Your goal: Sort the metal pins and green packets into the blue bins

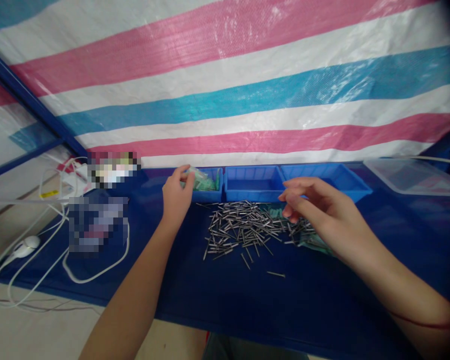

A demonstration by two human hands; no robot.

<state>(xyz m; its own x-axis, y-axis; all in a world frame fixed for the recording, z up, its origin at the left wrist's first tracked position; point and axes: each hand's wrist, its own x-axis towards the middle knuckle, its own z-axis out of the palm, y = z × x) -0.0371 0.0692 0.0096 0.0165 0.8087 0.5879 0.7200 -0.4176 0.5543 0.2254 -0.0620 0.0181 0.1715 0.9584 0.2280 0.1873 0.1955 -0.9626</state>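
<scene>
My left hand (177,194) is at the left blue bin, thumb and forefinger closed around the edge of a clear, greenish plastic bag (195,176). More green bags (209,184) lie in that bin. Over the right side of a loose pile of metal nails (243,222) hovers my right hand (318,207), its fingers curled in toward the thumb. Whatever may be between those fingertips is hidden. Green plastic bags (315,241) lie partly beneath the right hand and wrist, beside the nails.
A middle blue bin (253,192) and a right blue bin (347,185) stand along the back of the blue table (217,295). A clear plastic lid or tray (416,175) lies at far right. White cables (93,280) trail at left. Behind hangs a striped tarp (225,110).
</scene>
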